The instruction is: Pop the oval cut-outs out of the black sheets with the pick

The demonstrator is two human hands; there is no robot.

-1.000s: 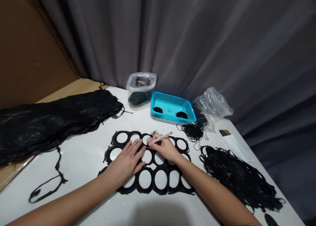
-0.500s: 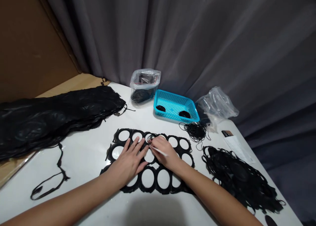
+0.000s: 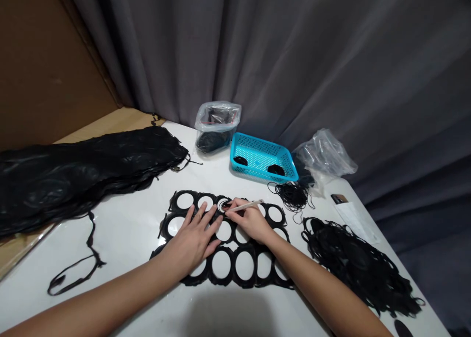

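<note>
Right hand pinching slim white pen-like tool, tip at top-row hole of black perforated sheet. Left hand flat, fingers spread, pressing same sheet. Sheet lying on white table, between both forearms. Beyond: tangle of thin black rings just beside blue plastic basket. Right: heap of black offcuts. Left: stacked black sheets.

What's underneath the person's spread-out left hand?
Part of the black holed material lies under the left hand, above the white table. Its holes show around the fingers; whatever the palm covers cannot be seen.
</note>
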